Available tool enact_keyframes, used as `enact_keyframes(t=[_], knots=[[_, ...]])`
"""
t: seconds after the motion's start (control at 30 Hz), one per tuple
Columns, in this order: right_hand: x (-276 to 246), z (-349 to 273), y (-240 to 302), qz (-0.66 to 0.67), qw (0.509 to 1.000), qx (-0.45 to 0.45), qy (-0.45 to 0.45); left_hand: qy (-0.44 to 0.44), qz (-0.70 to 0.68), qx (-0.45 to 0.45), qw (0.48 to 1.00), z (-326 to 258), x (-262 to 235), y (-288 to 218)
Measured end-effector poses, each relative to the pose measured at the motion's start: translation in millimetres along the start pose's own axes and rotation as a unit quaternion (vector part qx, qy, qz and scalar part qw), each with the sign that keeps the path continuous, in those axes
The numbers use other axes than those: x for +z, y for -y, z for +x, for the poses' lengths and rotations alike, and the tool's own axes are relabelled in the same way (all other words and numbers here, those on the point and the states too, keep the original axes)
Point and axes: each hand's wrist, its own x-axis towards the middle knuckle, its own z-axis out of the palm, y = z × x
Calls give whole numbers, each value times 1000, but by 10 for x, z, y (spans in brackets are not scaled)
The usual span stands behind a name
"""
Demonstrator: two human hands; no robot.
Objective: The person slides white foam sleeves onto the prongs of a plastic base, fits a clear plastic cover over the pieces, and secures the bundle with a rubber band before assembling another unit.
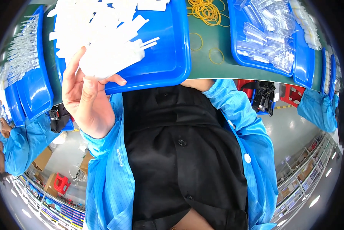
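White plastic strips (110, 57), a fanned bundle of them, sit pinched in my left hand (85, 96) at about ten o'clock, fingers curled round their lower ends, thumb pressed across. The bundle overlaps the blue tray (168, 46) heaped with more strips at twelve o'clock. My right hand is hidden under that tray's edge; I cannot tell its state. Yellow rubber bands (206, 11) lie at one o'clock.

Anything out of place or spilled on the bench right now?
Yes: yellow rubber bands lie loose on the green mat between the blue trays, two strayed from the pile. The white strips in the middle tray are a jumble, not stacked. The left hand holds a bunch of strips; the right hand is hidden under that tray.
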Motion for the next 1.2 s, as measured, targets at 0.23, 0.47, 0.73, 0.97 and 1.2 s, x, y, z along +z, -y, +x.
enact_keyframes(t=[0.23,0.47,0.73,0.97,1.2], knots=[[-143,-6,-84,-29,999,-12,8,7,14,-8,1000,21,23,-3],[-173,15,-88,-55,998,-32,22,38,-1,3,999,9,51,36],[-101,150,-54,-91,994,-44,38,6,-21,-9,1000,-1,19,0],[56,306,63,-123,990,-57,47,3,-5,-8,1000,-5,14,-30],[263,617,157,-162,982,-85,56,-1,9,-9,1000,25,27,-22]])
